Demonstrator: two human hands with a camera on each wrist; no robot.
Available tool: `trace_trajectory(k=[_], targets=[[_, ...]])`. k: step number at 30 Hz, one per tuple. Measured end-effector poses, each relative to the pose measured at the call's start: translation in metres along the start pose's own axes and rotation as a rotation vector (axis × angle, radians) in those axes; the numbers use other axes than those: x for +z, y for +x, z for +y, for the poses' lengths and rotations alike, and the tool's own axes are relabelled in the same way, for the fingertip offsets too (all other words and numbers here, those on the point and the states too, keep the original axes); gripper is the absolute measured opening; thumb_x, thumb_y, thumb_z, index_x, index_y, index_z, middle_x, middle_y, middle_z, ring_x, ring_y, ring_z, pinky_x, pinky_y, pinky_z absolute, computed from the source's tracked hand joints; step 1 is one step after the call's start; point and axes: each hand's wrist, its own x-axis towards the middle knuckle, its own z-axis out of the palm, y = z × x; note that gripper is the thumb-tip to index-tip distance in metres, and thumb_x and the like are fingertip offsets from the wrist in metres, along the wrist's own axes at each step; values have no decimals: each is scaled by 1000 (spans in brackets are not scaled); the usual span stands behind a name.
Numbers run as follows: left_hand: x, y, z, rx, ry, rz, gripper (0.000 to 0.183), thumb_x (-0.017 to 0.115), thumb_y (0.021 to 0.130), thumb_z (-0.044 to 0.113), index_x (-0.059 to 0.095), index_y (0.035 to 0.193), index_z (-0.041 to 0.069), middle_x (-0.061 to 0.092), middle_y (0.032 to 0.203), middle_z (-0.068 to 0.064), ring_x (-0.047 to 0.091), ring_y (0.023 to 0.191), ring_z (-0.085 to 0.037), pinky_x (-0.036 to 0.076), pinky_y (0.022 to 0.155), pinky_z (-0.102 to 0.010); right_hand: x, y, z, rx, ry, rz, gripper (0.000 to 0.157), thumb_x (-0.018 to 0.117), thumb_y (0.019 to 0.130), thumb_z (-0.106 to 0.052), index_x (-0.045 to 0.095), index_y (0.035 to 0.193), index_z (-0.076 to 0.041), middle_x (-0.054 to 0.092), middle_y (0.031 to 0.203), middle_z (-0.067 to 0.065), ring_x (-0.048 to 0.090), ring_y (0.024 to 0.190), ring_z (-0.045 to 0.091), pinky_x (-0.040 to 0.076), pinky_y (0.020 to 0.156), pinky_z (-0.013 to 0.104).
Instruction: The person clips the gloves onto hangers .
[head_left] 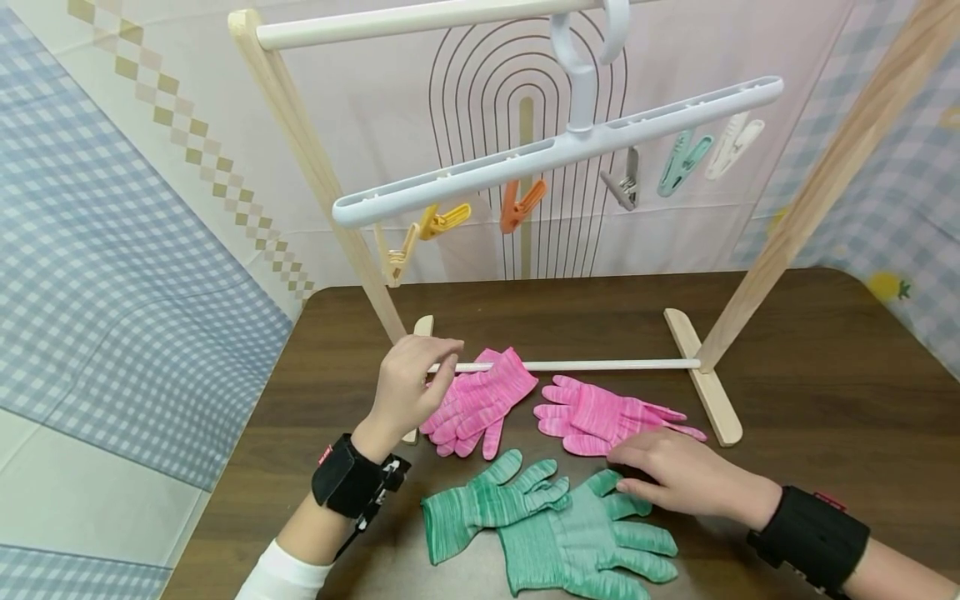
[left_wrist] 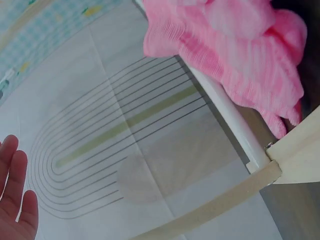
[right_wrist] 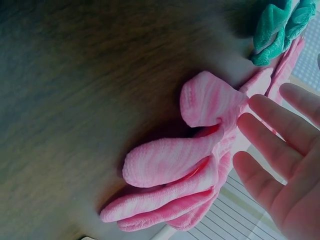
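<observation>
My left hand point(head_left: 408, 385) hovers at the rack's lower left, near one bundle of pink gloves point(head_left: 487, 404). Its fingers look loose and hold nothing; in the left wrist view only some fingers point(left_wrist: 22, 187) show. To the right, my right hand point(head_left: 686, 473) is just over the table beside a second bundle of pink gloves point(head_left: 603, 415), its fingertips close to a green glove point(head_left: 585, 533). In the right wrist view its fingers point(right_wrist: 272, 135) are extended beside the pink glove point(right_wrist: 165, 162); whether they touch cannot be told. Another green glove point(head_left: 480, 508) overlaps the first.
A wooden rack point(head_left: 813, 179) with a white lower bar point(head_left: 611, 365) stands on the brown table point(head_left: 832, 392). From its top rod point(head_left: 405, 23) hangs a pale blue hanger point(head_left: 480, 172), tilted, with several clips, including an orange clip point(head_left: 520, 206) and a metal clip point(head_left: 622, 182).
</observation>
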Motion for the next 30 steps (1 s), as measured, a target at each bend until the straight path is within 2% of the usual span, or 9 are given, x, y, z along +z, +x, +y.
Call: trace_trajectory(k=[14, 26, 30], targets=[[-10, 8, -5, -28, 1, 50, 15, 54, 83, 9, 65, 92, 4, 67, 82, -7, 60, 78, -21, 50, 69, -41, 3, -1, 2, 5, 6, -19, 20, 60, 85, -28, 62, 99, -14, 61, 91, -7, 57, 84, 10, 52, 69, 36], [-14, 11, -12, -114, -32, 15, 22, 56, 82, 7, 62, 103, 2, 67, 91, -11, 60, 87, -23, 49, 73, -46, 3, -3, 1, 29, 2, -24, 19, 61, 84, -26, 62, 99, -13, 61, 92, -6, 57, 86, 11, 52, 70, 36], [-18, 16, -15, -156, -47, 6, 27, 56, 82, 8, 60, 108, 2, 66, 94, -11, 59, 87, -22, 49, 72, -45, 4, -3, 1, 30, -1, -14, 19, 62, 84, -25, 63, 98, -13, 61, 92, -5, 57, 86, 11, 52, 70, 36]])
